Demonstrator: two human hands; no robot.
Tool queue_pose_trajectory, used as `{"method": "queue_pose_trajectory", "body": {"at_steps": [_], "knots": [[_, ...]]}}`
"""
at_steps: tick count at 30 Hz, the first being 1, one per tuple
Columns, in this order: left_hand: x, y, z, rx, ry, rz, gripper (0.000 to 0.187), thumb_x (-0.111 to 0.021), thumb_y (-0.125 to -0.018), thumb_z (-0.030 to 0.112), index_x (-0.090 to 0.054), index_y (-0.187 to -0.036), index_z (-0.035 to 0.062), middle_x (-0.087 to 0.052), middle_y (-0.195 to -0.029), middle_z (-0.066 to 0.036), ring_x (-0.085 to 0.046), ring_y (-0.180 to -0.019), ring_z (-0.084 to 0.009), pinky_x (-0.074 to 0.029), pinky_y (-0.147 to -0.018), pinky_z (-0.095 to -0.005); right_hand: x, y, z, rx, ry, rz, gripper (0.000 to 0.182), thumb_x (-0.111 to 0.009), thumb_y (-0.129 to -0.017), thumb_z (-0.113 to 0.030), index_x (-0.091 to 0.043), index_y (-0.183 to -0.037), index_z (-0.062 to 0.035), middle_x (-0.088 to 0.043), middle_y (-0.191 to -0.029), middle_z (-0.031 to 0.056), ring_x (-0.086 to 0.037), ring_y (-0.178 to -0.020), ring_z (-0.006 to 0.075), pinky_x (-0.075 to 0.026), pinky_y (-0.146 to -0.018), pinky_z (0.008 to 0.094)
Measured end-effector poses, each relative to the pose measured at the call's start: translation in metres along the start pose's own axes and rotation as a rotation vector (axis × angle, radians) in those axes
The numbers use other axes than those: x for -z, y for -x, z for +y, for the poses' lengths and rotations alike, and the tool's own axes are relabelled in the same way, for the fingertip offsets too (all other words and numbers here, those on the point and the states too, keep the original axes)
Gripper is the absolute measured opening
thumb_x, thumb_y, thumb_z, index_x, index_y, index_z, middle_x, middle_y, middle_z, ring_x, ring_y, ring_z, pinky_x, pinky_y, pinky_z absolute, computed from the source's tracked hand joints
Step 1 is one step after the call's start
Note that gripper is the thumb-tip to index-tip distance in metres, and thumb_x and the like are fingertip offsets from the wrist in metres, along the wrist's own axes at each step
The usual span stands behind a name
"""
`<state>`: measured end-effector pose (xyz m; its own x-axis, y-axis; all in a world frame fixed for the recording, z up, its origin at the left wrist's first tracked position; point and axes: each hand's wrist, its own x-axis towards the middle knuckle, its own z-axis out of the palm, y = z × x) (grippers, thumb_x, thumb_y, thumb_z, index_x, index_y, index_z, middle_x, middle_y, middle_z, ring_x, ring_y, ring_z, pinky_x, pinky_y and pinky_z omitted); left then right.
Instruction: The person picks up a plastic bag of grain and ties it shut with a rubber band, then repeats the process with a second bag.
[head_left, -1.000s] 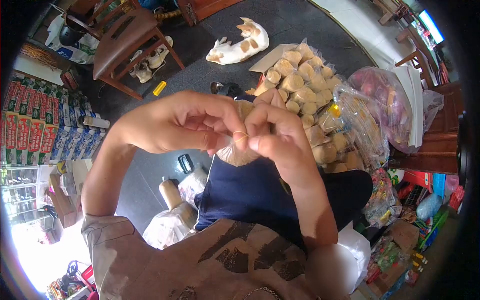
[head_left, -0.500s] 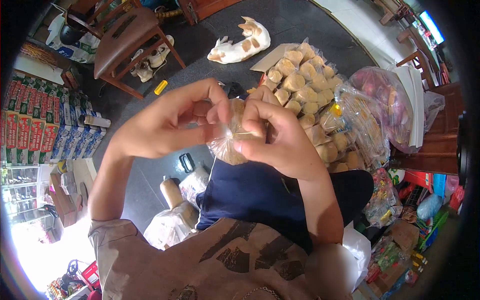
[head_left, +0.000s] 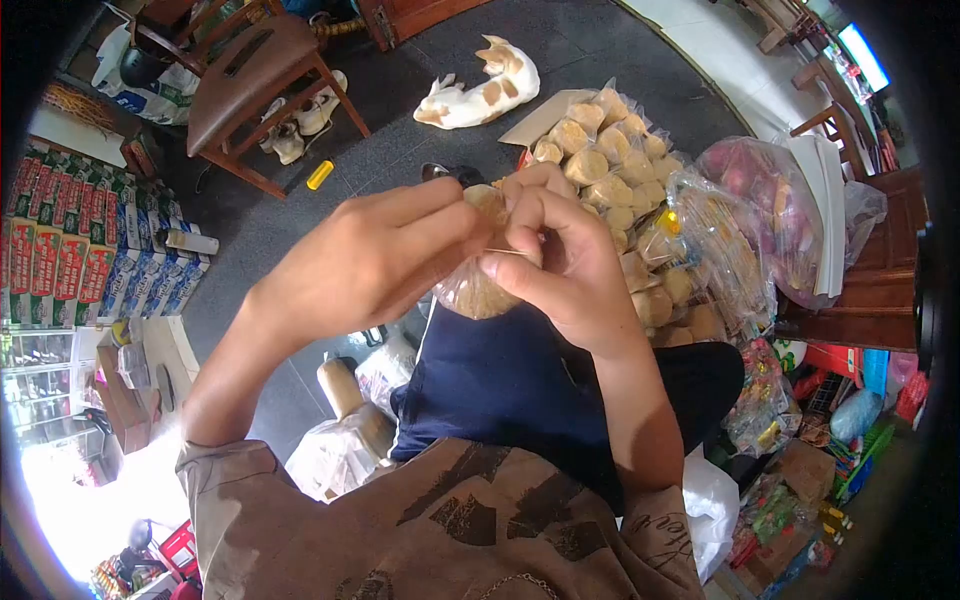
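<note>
A clear plastic bag with tan contents (head_left: 476,292) hangs between my two hands, above my lap. My left hand (head_left: 385,255) comes from the left with its back turned up and its fingers closed round the gathered top of the bag. On the other side, my right hand (head_left: 565,260) pinches a thin band at the same spot between thumb and bent forefinger. Part of the bag shows above the fingers; its middle is hidden by them. A pile of similar tan bags (head_left: 610,165) lies just beyond my right hand.
A white and orange cat (head_left: 485,92) lies on the dark floor. A brown chair (head_left: 255,80) stands at the upper left, near a yellow object (head_left: 320,175). Stacked boxes (head_left: 65,245) are at the left; a bag of reddish things (head_left: 755,200) is at the right.
My left hand has turned over so that its back faces up, and its fingers have closed in at the bag's neck. The right hand has stayed at the bag, its pinch slightly shifted.
</note>
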<state>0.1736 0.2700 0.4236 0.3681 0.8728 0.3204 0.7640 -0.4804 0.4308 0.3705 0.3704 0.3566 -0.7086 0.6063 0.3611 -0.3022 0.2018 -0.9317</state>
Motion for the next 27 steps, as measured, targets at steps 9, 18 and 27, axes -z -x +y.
{"method": "queue_pose_trajectory", "body": {"at_steps": [9, 18, 27], "knots": [[-0.017, -0.005, 0.005, 0.263, 0.299, 0.166, 0.013, -0.061, -0.104, 0.009, -0.06, -0.104, -0.0037, -0.065, -0.093, -0.013, -0.064, -0.08, -0.022, -0.051, -0.073, -0.0343, 0.008, -0.003, -0.009, 0.125, 0.172, 0.049, 0.028, -0.081, -0.077, -0.001, -0.054, -0.072, -0.0081, -0.068, -0.098, 0.0035, -0.054, -0.087, 0.0176, -0.044, -0.08, 0.031], [-0.027, -0.01, -0.003, 0.314, 0.423, 0.209, 0.012, -0.063, -0.103, 0.011, -0.062, -0.103, -0.0011, -0.065, -0.082, -0.012, -0.064, -0.069, -0.0185, -0.048, -0.061, -0.0335, 0.014, -0.006, -0.005, 0.307, 0.357, 0.05, 0.027, -0.08, -0.074, 0.001, -0.056, -0.071, -0.0093, -0.068, -0.094, 0.0009, -0.055, -0.083, 0.0187, -0.046, -0.071, 0.031], [-0.021, -0.016, 0.003, 0.404, 0.55, 0.103, 0.017, -0.058, -0.106, 0.012, -0.06, -0.102, -0.0043, -0.064, -0.086, -0.008, -0.063, -0.079, -0.0123, -0.052, -0.072, -0.0309, 0.019, -0.001, -0.017, 0.546, 0.694, 0.004, 0.028, -0.083, -0.069, -0.002, -0.056, -0.069, -0.0111, -0.067, -0.097, 0.004, -0.057, -0.08, 0.0232, -0.047, -0.07, 0.0339]]}}
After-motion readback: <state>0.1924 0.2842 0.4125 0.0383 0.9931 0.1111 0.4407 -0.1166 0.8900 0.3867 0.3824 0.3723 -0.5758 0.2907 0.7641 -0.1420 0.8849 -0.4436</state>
